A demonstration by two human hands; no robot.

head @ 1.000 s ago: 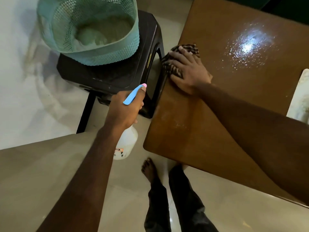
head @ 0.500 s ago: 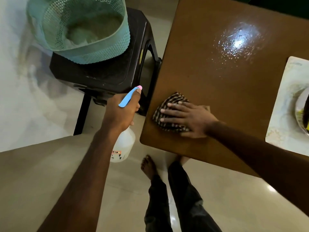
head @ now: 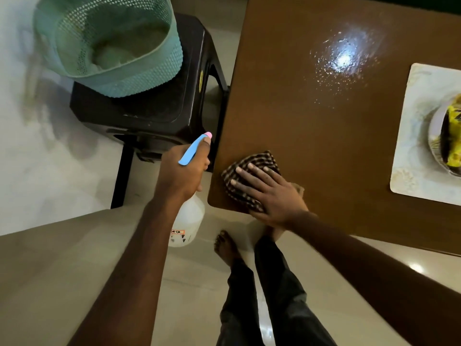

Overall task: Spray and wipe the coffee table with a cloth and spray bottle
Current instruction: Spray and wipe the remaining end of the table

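My right hand [head: 270,193] presses the checked cloth [head: 249,181] flat-fingered on the counter [head: 324,136] corner; my left hand [head: 183,174] grips the spray bottle [head: 187,221] beside it.

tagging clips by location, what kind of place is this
Most likely a living room at home: a wooden coffee table with a placemat on it, a dark plastic stool holding a green basket beside it, and a bare foot on the shiny floor.
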